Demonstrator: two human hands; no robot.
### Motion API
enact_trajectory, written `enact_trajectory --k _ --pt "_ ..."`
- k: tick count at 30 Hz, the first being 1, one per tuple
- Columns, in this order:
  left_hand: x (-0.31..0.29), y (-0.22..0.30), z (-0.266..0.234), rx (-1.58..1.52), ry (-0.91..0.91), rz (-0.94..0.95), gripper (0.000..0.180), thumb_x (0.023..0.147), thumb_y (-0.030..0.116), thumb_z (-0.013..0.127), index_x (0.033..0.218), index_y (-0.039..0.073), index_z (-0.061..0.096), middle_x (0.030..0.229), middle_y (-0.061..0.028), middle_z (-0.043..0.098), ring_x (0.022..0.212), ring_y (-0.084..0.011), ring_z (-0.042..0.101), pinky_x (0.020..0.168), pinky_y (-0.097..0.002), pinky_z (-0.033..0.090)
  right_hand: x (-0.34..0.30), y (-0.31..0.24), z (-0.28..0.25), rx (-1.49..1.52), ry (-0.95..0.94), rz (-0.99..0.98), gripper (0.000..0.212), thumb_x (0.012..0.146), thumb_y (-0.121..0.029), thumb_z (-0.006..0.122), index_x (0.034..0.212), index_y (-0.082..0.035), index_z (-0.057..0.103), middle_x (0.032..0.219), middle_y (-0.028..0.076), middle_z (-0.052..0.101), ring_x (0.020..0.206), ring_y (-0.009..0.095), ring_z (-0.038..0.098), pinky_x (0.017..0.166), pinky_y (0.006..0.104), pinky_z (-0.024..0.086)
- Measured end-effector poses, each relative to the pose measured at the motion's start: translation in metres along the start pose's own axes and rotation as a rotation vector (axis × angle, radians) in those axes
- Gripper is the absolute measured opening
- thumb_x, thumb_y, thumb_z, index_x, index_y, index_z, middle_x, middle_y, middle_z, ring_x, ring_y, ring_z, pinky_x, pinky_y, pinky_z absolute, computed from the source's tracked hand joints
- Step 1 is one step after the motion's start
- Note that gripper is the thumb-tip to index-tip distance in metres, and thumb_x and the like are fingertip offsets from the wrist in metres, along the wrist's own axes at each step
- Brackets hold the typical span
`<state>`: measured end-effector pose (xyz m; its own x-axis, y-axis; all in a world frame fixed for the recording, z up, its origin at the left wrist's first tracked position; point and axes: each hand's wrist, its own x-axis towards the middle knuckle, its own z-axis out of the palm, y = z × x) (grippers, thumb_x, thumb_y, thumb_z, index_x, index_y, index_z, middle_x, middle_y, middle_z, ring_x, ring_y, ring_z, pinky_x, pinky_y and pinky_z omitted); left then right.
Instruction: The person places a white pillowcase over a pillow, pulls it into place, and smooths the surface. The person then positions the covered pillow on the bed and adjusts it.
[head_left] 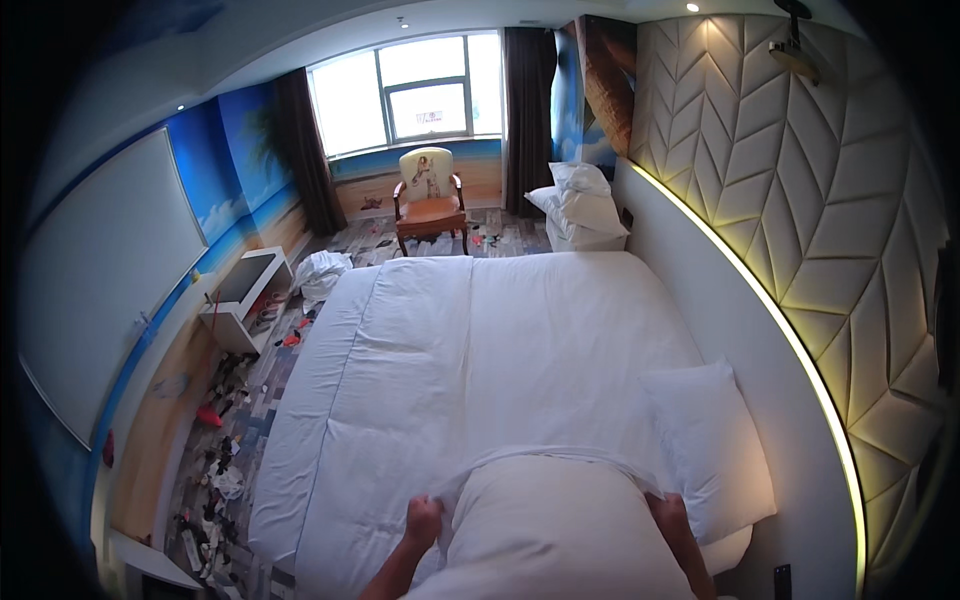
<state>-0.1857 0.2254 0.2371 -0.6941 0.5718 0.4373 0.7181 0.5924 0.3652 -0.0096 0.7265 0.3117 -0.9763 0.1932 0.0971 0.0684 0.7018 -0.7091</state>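
A plump white pillow lies in front of me at the near side of the bed, running out of view at the lower edge. Thin white fabric, looking like a pillowcase, spreads round its far end. On the pillow's left, my left hand is closed on an edge of this fabric. At the other side my right hand grips the opposite edge, beside a second white pillow lying flat near the headboard. Beneath everything is a white duvet covering the bed.
Pillows are stacked beyond the bed's far right corner. An armchair stands before the window. Scattered litter and a bundle of white cloth lie on the floor left of the bed, near a low white cabinet.
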Motion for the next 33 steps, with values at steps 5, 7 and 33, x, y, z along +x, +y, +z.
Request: enact_trajectory --k 5,7,33 --pt "0.013 0.057 -0.015 -0.718 -0.139 -0.478 0.023 0.097 0.018 0.060 0.097 -0.002 0.069 0.082 -0.0156 0.073 0.075 -0.0268 0.068 0.068 -0.0414 0.053 -0.028 0.007 0.007 -0.014 0.035 0.092 0.032 0.089 -0.027 0.073 0.074 0.000 0.067 0.061 0.012 0.061 0.061 0.019 0.056 0.058 0.0402 0.046" --pt "0.018 0.069 -0.038 -0.830 -0.136 -0.616 0.022 0.099 0.017 0.059 0.102 -0.002 0.070 0.086 -0.0127 0.075 0.078 -0.0223 0.069 0.071 -0.0399 0.054 -0.034 -0.003 0.013 0.010 0.038 0.150 0.032 0.089 -0.027 0.073 0.075 0.000 0.066 0.062 0.013 0.062 0.062 0.020 0.057 0.059 0.0407 0.046" --pt "0.014 -0.034 0.077 -0.679 -0.053 -0.733 0.039 0.087 0.025 0.070 0.112 -0.004 0.070 0.095 -0.0174 0.075 0.083 -0.0203 0.071 0.078 -0.0370 0.057 0.044 0.081 0.149 0.378 0.125 0.330 0.034 0.085 -0.032 0.071 0.084 0.002 0.067 0.075 0.017 0.070 0.070 0.026 0.065 0.066 0.0430 0.052"
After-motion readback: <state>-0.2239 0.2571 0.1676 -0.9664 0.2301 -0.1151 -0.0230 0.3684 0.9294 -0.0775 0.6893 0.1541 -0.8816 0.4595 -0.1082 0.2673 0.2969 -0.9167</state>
